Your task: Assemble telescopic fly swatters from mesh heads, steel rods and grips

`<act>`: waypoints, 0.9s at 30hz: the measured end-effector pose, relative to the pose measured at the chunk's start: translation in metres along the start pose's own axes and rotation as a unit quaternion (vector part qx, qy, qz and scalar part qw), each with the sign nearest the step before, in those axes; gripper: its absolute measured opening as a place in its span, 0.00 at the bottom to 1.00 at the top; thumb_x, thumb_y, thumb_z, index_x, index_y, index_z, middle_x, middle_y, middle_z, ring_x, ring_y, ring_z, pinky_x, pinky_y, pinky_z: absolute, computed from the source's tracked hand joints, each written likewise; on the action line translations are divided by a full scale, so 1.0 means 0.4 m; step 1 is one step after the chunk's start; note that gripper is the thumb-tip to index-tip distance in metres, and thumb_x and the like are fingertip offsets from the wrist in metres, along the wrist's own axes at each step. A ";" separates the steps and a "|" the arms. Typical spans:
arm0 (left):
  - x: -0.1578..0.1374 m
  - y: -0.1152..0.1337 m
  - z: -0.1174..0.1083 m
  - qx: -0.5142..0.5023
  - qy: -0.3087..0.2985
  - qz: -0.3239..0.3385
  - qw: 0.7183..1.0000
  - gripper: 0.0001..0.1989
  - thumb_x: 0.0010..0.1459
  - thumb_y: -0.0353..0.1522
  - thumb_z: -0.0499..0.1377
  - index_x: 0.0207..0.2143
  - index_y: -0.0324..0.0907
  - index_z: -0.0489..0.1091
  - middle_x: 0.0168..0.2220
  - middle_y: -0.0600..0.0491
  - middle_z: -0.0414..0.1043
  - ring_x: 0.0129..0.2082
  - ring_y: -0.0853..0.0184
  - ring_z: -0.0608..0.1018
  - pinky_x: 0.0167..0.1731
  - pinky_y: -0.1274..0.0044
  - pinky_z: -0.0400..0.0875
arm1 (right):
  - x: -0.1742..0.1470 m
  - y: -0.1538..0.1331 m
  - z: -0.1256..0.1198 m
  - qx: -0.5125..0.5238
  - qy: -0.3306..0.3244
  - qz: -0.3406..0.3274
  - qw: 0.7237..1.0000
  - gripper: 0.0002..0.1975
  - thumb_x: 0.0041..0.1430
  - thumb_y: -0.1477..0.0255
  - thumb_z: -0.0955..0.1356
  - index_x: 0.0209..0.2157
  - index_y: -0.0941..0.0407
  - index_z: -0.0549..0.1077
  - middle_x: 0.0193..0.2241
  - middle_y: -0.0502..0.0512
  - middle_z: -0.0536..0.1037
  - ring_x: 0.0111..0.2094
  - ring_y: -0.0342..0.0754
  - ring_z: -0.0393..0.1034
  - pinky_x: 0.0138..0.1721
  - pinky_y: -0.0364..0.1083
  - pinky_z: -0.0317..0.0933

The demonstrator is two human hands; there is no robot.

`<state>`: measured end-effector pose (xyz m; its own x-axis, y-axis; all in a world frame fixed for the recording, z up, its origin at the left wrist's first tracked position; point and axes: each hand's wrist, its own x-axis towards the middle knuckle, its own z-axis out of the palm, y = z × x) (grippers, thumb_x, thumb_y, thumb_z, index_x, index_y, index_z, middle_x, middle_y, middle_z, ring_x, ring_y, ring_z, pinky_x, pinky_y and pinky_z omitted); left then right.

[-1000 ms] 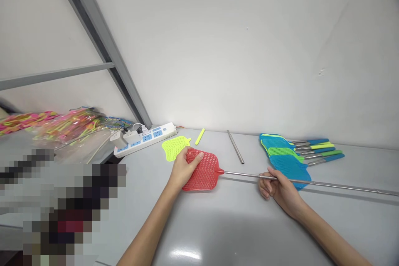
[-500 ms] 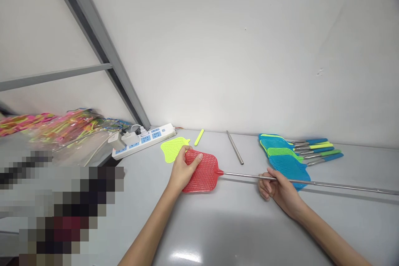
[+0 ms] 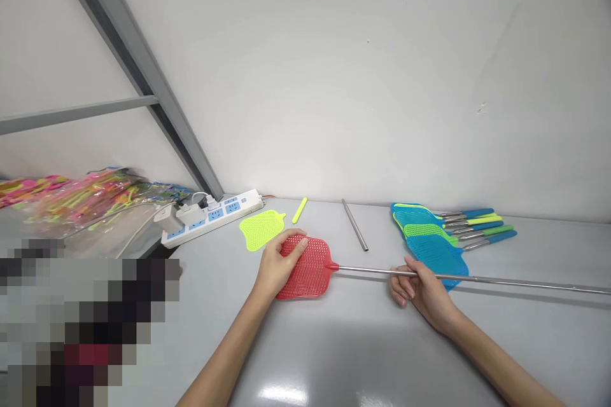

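Observation:
A red fly swatter (image 3: 310,270) with a perforated head is held level above the grey table. My left hand (image 3: 280,262) grips the far left side of its head, thumb on top. My right hand (image 3: 424,289) is closed around its long, thin metal rod, thumb resting over it. The rod runs out of view at the right edge, so its end is hidden. Behind the rod lies a pile of blue and green fly swatters (image 3: 432,253) with short handles. Beyond my left hand are a yellow swatter head (image 3: 261,229) and a yellow handle grip (image 3: 300,210).
A loose metal tube (image 3: 354,225) lies near the wall. To the left, a white power strip (image 3: 214,216) holds several plugs. Bagged colourful items (image 3: 95,197) lie on a surface at far left, beside a grey metal post (image 3: 157,76). The lower left is pixelated.
The view has shifted slightly, so most things sit a little further left. Both hands keep their hold on the red fly swatter, which looks almost unmoved.

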<state>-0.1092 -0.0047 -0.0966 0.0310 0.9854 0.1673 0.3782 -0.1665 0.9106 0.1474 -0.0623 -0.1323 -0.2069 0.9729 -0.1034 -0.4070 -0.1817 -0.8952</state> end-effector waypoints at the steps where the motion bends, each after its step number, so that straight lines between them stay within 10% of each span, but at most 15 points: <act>1: -0.002 0.000 0.004 0.001 0.002 0.002 1.000 0.13 0.47 0.40 0.54 0.33 0.43 0.69 0.36 0.53 0.71 0.35 0.64 0.72 0.34 0.76 0.64 | 0.000 0.000 0.001 -0.004 -0.001 0.001 1.000 0.26 0.56 0.61 0.54 0.09 0.56 0.58 0.10 0.49 0.57 0.14 0.43 0.56 0.20 0.45 0.46; 27: -0.064 0.029 0.082 -0.061 0.012 -0.018 0.998 0.11 0.48 0.38 0.54 0.32 0.42 0.68 0.33 0.54 0.70 0.34 0.66 0.72 0.37 0.75 0.64 | -0.013 0.020 0.039 -0.040 -0.034 0.032 0.998 0.26 0.57 0.60 0.52 0.12 0.58 0.63 0.08 0.50 0.61 0.12 0.42 0.56 0.18 0.44 0.52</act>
<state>-0.0751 -0.0308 -0.1028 -0.0027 0.9900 0.1409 0.2634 -0.1352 0.9552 0.1314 -0.0709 -0.1321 -0.2908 0.9472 -0.1347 -0.3189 -0.2287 -0.9198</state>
